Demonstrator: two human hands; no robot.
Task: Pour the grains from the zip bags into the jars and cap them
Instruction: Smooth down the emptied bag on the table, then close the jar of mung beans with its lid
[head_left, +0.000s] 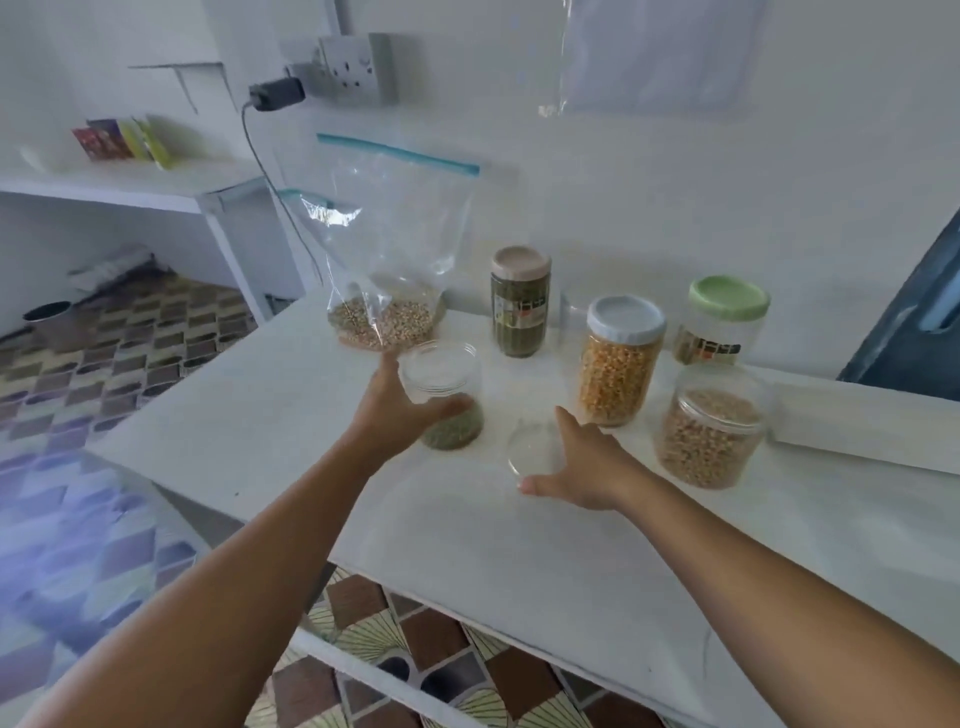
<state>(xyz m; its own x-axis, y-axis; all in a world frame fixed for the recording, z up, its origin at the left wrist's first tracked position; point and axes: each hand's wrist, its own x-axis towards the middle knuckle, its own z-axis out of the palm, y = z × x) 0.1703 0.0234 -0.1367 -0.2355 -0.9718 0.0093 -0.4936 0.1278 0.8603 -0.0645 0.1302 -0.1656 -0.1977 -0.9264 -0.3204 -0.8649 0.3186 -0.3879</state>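
An open clear jar (441, 395) with green grains in its bottom stands on the white counter (260, 415), left of centre. The left hand (400, 410) grasps it, fingers wrapped round its near side. Just right of it a clear lid (535, 449) lies flat on the counter, and the right hand (582, 467) reaches over it with fingers spread and relaxed, thumb at the lid's near edge, holding nothing firmly. Just beyond the jar a zip bag (389, 249) with a blue seal stands upright, pale grains in its bottom. Further right are a tall capped jar of dark green grains (519, 306), a capped jar of yellow corn (618, 364), a green-lidded jar (722, 322) and a clear-lidded jar of tan grains (711, 431)
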